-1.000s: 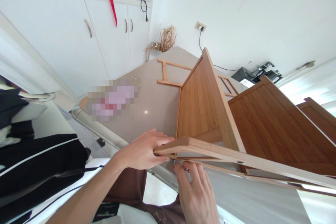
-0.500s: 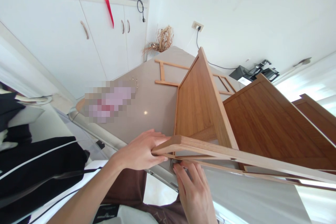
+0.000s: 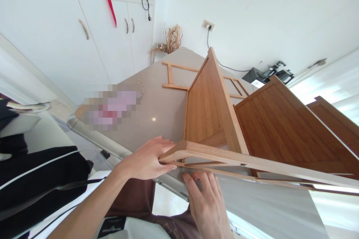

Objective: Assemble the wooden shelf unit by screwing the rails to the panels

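Observation:
A pale wooden frame rail (image 3: 213, 152) runs from the near middle off to the right, in front of several upright brown panels. My left hand (image 3: 150, 157) is closed round the rail's near left end, with the thumb underneath and the fingers over it. Just below that end, my right hand (image 3: 206, 190) has its fingers curled in a pinch at the frame's underside. A small metal fitting (image 3: 181, 170) shows beside its fingertips. What the fingertips hold, if anything, is hidden. The nearest wooden panel (image 3: 207, 108) stands upright on the table and meets the rail.
Flat on the grey table (image 3: 165, 108) lies a slim wooden ladder-like frame (image 3: 170, 74). Small metal pieces (image 3: 141, 86) sit near a blurred pink patch (image 3: 117, 106). Two more panels (image 3: 286, 127) stand to the right. Dark clothing (image 3: 47, 179) is at the left.
The whole view has shifted slightly to the left. My right fingertips have drawn a little away from the metal fitting under the rail. My left hand keeps its grip.

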{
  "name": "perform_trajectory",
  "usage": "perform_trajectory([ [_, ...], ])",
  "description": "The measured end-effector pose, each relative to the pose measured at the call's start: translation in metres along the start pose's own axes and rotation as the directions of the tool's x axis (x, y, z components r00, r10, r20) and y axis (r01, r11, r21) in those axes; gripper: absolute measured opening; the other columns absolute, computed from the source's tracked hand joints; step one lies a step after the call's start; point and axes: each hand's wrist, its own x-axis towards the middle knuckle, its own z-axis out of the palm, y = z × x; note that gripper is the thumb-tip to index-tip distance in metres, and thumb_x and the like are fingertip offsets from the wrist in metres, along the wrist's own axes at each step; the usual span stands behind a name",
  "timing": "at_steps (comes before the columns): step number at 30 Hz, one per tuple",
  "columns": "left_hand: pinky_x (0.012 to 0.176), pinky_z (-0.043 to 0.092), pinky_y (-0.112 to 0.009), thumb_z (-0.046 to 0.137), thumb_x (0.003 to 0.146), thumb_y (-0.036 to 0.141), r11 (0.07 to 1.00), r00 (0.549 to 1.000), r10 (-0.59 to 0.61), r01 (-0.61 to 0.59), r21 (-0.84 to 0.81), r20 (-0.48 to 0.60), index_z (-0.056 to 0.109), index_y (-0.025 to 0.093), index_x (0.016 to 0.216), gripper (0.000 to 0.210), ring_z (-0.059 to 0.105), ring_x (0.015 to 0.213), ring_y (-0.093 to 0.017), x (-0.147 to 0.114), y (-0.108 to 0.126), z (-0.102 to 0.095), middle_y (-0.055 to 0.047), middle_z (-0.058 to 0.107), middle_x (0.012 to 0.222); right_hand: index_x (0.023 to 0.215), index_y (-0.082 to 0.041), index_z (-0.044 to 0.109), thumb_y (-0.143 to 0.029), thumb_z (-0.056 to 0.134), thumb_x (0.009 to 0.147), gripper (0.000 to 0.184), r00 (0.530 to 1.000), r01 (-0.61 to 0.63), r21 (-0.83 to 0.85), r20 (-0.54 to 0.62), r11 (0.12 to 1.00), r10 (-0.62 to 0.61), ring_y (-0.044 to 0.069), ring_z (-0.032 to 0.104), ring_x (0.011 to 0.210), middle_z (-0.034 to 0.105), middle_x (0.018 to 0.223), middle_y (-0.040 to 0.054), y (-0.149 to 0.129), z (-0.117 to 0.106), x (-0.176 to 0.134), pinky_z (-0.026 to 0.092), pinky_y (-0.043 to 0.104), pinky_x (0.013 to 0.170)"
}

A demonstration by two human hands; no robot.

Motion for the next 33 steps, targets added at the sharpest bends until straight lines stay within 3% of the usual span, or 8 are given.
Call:
perform_trajectory([
  [4, 0.112, 0.034, -0.039, 0.059, 0.094, 0.034, 1.000, 1.000, 0.019, -0.019, -0.019, -0.011, 0.050, 0.038, 0.140, 0.047, 0.062, 0.117, -0.022, 0.002, 0.004, -0.004, 0.004, 0.068, 0.131, 0.112, -0.019, 0.065, -0.005, 0.037, 0.099, 0.034, 0.999, -0.022, 0.019, 0.038, 1.000, 0.021, 0.021, 0.051, 0.089, 0.056, 0.095, 0.0077, 0.000, 0.008, -0.003, 0.040, 0.035, 0.079],
  [12, 0.102, 0.039, -0.034, 0.060, 0.095, 0.037, 0.999, 1.000, 0.011, -0.012, -0.031, -0.021, 0.052, 0.035, 0.137, 0.043, 0.064, 0.109, -0.021, 0.002, 0.006, -0.005, 0.002, 0.070, 0.124, 0.112, -0.019, 0.064, -0.006, 0.043, 0.097, 0.029, 0.999, 0.013, -0.023, 0.031, 1.000, -0.012, 0.022, 0.052, 0.088, 0.057, 0.097, 0.0081, -0.001, 0.005, 0.001, 0.041, 0.035, 0.077],
  [18, 0.102, 0.037, -0.036, 0.060, 0.095, 0.039, 0.999, 1.000, 0.005, -0.005, -0.043, -0.009, 0.052, 0.033, 0.137, 0.043, 0.064, 0.109, -0.021, 0.002, 0.004, -0.004, 0.001, 0.070, 0.123, 0.114, -0.019, 0.064, -0.007, 0.040, 0.098, 0.031, 1.000, -0.008, -0.030, 0.017, 1.000, 0.009, 0.023, 0.053, 0.090, 0.058, 0.099, 0.0091, -0.002, 0.008, 0.000, 0.041, 0.037, 0.078],
  [29, 0.103, 0.036, -0.037, 0.059, 0.096, 0.039, 0.999, 1.000, 0.009, -0.009, -0.033, -0.012, 0.052, 0.034, 0.136, 0.042, 0.064, 0.110, -0.021, 0.002, 0.003, -0.003, 0.001, 0.070, 0.123, 0.114, -0.013, 0.063, -0.007, 0.047, 0.097, 0.025, 0.997, 0.072, -0.055, -0.031, 0.996, -0.073, 0.024, 0.054, 0.092, 0.061, 0.103, 0.0109, -0.006, 0.002, 0.007, 0.042, 0.038, 0.080],
  [33, 0.109, 0.032, -0.039, 0.058, 0.096, 0.041, 1.000, 1.000, -0.006, 0.006, -0.026, 0.005, 0.050, 0.032, 0.138, 0.044, 0.064, 0.108, -0.021, 0.002, 0.003, -0.003, 0.000, 0.070, 0.122, 0.114, -0.015, 0.064, -0.010, 0.052, 0.097, 0.021, 0.999, 0.034, -0.018, -0.023, 0.999, -0.034, 0.025, 0.054, 0.098, 0.060, 0.110, 0.0118, -0.002, 0.003, 0.002, 0.042, 0.038, 0.083],
])
